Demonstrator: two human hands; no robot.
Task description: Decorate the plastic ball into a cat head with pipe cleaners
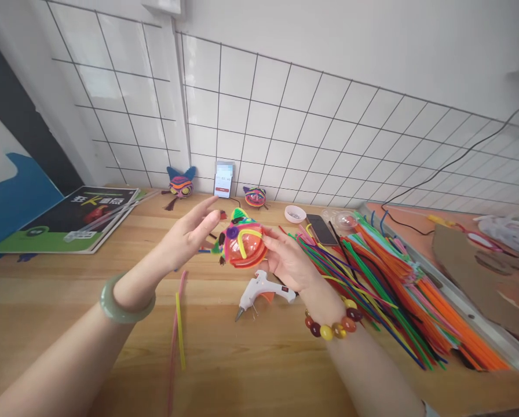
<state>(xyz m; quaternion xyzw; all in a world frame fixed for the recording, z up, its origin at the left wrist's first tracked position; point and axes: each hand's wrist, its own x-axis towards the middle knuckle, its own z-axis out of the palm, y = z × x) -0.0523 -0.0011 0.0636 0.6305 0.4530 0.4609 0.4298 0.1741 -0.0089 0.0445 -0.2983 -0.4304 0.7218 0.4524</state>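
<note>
Gripping a colourful ornament (251,248), right hand (292,260); left hand (185,234) outspread; small bits (294,215) inside a pink bowl (296,220)

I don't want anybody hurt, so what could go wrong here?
The glue gun lies on the table near the right hand; if its nozzle is hot, which I can't tell, it might burn someone. Only that hand grips the colourful craft piece, so it could slip.

Colourful ornament (251,250) in right fingers (277,245)
</note>
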